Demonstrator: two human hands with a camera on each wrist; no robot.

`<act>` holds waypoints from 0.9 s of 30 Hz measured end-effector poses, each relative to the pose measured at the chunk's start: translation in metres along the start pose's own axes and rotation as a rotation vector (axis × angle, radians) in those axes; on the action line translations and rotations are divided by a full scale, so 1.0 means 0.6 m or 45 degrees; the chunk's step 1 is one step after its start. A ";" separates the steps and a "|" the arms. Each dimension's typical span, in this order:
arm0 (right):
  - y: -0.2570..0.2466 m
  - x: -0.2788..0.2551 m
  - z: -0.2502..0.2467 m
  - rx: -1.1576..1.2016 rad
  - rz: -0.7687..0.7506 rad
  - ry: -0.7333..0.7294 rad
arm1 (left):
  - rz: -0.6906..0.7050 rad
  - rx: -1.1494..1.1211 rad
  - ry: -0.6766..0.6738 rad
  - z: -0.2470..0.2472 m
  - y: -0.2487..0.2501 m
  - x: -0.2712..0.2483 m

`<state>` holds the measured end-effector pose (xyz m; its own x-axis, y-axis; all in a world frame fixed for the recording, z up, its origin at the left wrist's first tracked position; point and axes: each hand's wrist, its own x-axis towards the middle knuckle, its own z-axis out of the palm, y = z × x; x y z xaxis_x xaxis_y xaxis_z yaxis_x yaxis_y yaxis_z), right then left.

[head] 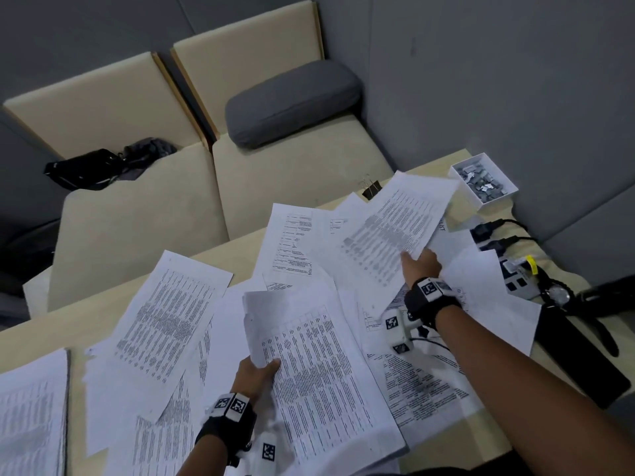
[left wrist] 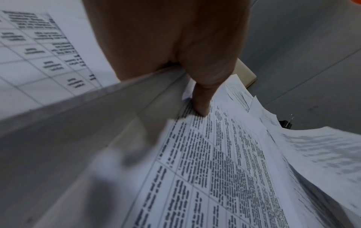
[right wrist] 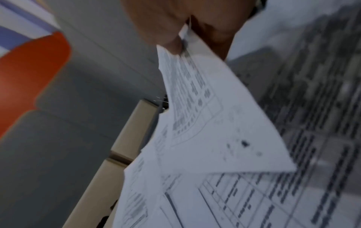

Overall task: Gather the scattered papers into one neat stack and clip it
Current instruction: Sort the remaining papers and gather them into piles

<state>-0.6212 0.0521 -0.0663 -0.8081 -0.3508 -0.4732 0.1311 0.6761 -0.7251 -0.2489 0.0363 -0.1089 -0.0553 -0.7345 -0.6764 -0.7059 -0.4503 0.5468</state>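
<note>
At the far left of the table [head: 37, 333] a separate pile of sheets [head: 32, 412] lies at the edge, and next to it loose printed papers [head: 171, 314] are fanned out untidily toward the middle. Just right of these, the left hand [head: 256, 372] grips a thick bundle of pages [head: 316, 369] at its near left edge, thumb on top and fingers curled beneath, the bundle's long axis running away from the person. Further right and farther back, the right hand [head: 422, 266] pinches a single sheet [head: 395, 228] by its near corner, lifted off the spread and slanting up toward the back right. That sheet lies up and to the right of the bundle, so bringing it over likely means a sweep leftward and nearer. The binder clip [head: 371, 190] sits at the table's far edge, just beyond the lifted sheet and nearer the right hand; a white box of small clips [head: 482, 180] stands at the back right corner.
</note>
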 end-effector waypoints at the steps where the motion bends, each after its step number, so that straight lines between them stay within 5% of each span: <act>1: -0.006 -0.012 -0.003 0.041 -0.116 0.112 | -0.002 0.004 0.001 0.000 0.000 0.001; 6: -0.043 -0.078 -0.061 0.265 -0.554 0.431 | -0.019 -0.038 0.003 -0.001 0.003 0.001; 10: -0.064 -0.120 -0.101 0.407 -0.723 0.120 | -0.020 -0.019 -0.010 -0.003 0.009 -0.001; 13: -0.041 -0.128 -0.094 0.534 -0.595 -0.367 | -0.032 -0.026 -0.026 -0.006 0.011 0.001; 16: 0.016 -0.138 -0.065 0.308 -0.469 -0.660 | -0.102 -0.053 -0.070 -0.012 0.015 -0.005; 19: 0.090 -0.149 -0.030 -0.227 -0.431 -0.759 | -0.130 -0.229 -0.062 -0.016 0.026 -0.009; 23: 0.157 -0.178 0.007 -0.528 -0.303 -0.841 | -0.190 -0.783 -0.251 -0.008 0.048 -0.049; 27: 0.181 -0.203 0.041 -0.616 -0.260 -1.004 | -0.128 -0.701 -0.191 0.004 0.030 -0.039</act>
<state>-0.4946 0.1522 -0.0996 -0.1447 -0.7091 -0.6901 -0.3656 0.6864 -0.6287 -0.2622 0.0466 -0.0845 -0.1350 -0.6127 -0.7787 -0.2439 -0.7411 0.6255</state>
